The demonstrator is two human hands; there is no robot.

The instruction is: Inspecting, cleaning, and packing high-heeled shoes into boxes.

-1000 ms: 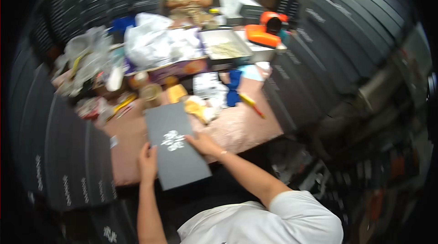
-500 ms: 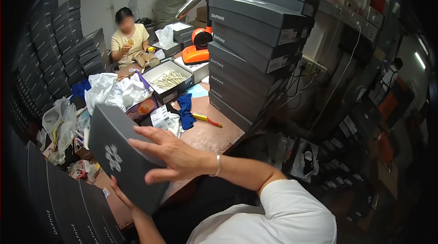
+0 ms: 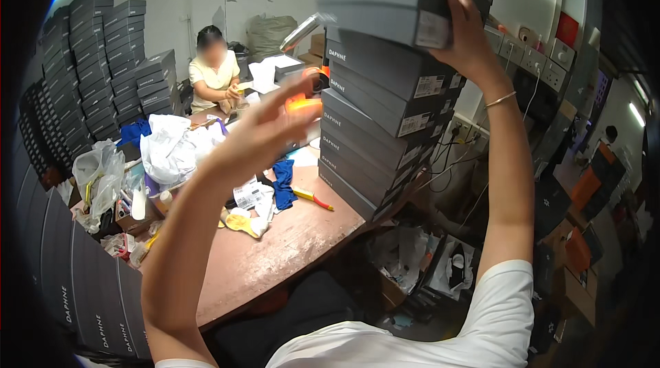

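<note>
A dark grey shoe box (image 3: 375, 14) is on top of the tall front stack of shoe boxes (image 3: 368, 103), its left part smeared by motion. My right hand (image 3: 467, 38) grips the box's right end, beside the white label, with the fingers wrapped over the edge. My left hand (image 3: 278, 120) is raised left of the stack, fingers stretched out and blurred, with nothing in it. It looks apart from the box and partly covers the orange appliance (image 3: 304, 103) on the table.
On the worktable (image 3: 295, 237) lie a yellow-and-red brush (image 3: 313, 198), a blue cloth (image 3: 282, 186), a yellow-and-white cloth-like item (image 3: 244, 223) and white plastic bags (image 3: 175, 148). More shoe boxes (image 3: 89, 306) stand at left. A co-worker (image 3: 214, 76) sits across the table.
The shoe box has gone from in front of me at left up to the top of the stack. My right hand moved with it; my left hand has let go and risen.
</note>
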